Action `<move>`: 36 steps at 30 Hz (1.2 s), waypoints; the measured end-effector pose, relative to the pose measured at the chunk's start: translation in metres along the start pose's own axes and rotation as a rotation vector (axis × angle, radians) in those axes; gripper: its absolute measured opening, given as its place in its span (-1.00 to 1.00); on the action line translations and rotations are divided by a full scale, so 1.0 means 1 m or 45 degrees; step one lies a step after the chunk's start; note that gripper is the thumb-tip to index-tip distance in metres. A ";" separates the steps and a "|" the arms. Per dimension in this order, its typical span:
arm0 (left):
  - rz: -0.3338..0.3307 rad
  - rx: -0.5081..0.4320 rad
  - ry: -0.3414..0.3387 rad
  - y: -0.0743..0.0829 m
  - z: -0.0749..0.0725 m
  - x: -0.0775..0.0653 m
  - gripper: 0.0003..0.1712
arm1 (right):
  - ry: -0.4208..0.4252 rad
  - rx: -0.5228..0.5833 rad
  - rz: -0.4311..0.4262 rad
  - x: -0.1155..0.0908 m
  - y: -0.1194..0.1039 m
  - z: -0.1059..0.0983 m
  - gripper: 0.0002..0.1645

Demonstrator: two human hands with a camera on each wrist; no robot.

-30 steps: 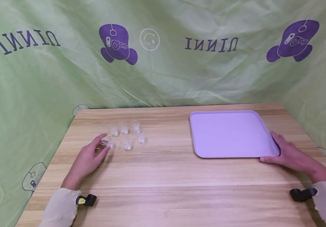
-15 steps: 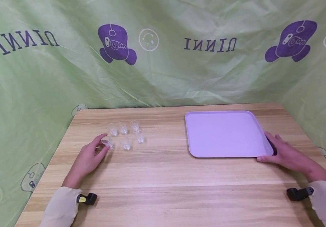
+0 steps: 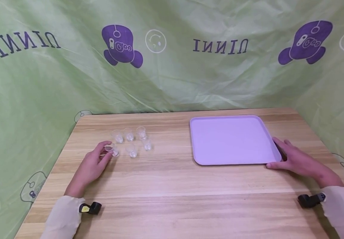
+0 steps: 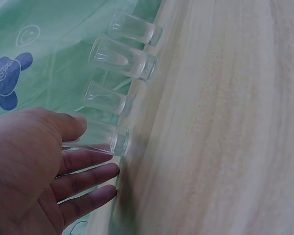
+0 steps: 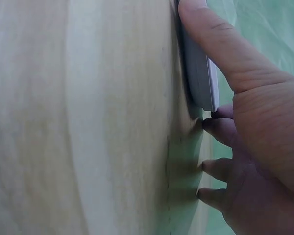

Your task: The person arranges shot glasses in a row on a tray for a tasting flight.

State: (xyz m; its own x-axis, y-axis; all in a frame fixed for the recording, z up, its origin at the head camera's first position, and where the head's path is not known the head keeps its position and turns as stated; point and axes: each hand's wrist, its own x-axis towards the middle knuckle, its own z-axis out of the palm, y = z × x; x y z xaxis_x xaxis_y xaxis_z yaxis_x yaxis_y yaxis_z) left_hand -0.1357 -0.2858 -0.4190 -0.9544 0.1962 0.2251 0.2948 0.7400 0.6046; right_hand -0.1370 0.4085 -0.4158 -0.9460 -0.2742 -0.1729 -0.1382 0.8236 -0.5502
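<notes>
At the left of the table, my left hand (image 3: 92, 166) holds a small clear shot glass (image 3: 114, 151) between thumb and index finger. In the left wrist view, this glass (image 4: 118, 139) stands upright on the wood and the other fingers spread behind it. Several matching shot glasses (image 3: 133, 152) stand close by in two loose rows. To the right lies a flat light purple tray (image 3: 234, 141). My right hand (image 3: 300, 161) presses its near right corner, thumb along the front edge and fingers along the right side. In the right wrist view, fingertips (image 5: 208, 123) reach the tabletop beside the tray edge (image 5: 201, 83).
A wooden table (image 3: 172, 199) carries everything. Green cloth (image 3: 172, 79) with purple printed figures hangs behind it and at both sides. A small black camera is strapped to each wrist, such as the left wrist camera (image 3: 91, 208).
The tray has slid left across the table, with my right hand moving along at its corner. My left hand and the shot glasses have stayed in place.
</notes>
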 end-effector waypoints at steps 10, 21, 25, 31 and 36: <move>-0.006 0.047 0.106 0.017 -0.011 -0.002 -0.56 | 0.002 -0.006 -0.014 0.003 -0.005 -0.001 0.40; 0.194 0.022 0.423 0.062 -0.022 0.013 -0.55 | -0.003 -0.001 0.007 0.001 -0.004 0.000 0.40; 0.242 -0.053 0.387 0.080 -0.018 0.023 -0.56 | 0.008 -0.009 0.002 -0.001 -0.001 0.001 0.38; 0.334 -0.105 0.319 0.101 -0.002 0.044 -0.62 | 0.021 -0.013 -0.004 -0.002 -0.001 0.003 0.35; 0.403 -0.173 0.212 0.118 0.019 0.064 -0.60 | 0.015 -0.015 0.022 -0.003 -0.001 0.003 0.35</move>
State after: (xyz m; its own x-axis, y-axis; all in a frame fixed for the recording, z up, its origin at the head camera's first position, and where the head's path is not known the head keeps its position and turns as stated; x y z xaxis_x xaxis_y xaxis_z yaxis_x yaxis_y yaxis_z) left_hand -0.1626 -0.1733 -0.3479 -0.7977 0.2860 0.5309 0.5877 0.5656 0.5785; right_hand -0.1334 0.4069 -0.4174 -0.9516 -0.2543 -0.1725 -0.1255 0.8340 -0.5373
